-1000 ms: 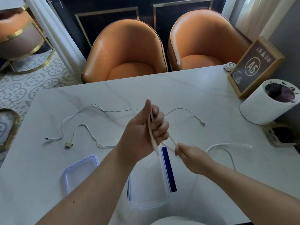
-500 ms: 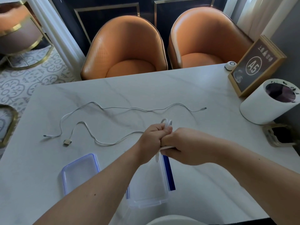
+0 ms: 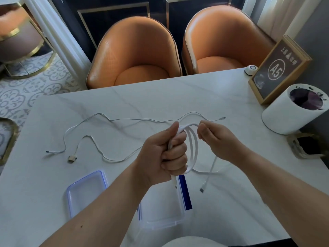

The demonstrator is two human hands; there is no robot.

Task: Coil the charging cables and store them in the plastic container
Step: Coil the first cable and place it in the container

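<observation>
1. Left hand (image 3: pixel 161 155) is closed in a fist round a white cable (image 3: pixel 193 147), pinning several loops above the table (image 3: pixel 160 97); one plug end hangs below the fist.
2. Right hand (image 3: pixel 216 139) pinches the top of the loops between thumb and fingertips, and the loose tail with its plug (image 3: pixel 202 189) dangles beneath it.
3. Light and limp, this cable will probably spring open if released, so the crossing point inside the fist looks the best place to hold, and the tail is better fed than pulled.
4. Two thinner cables (image 3: pixel 124 119) lie loose on the table beyond the hands, uncoiled; the clear container (image 3: pixel 161 218) sits near the table's front edge under the left forearm, its lid (image 3: pixel 85 191) beside it.
5. Half a second ago both hands were pressed together over a small bunch; now they are apart and the loops are plainly open between them.
</observation>
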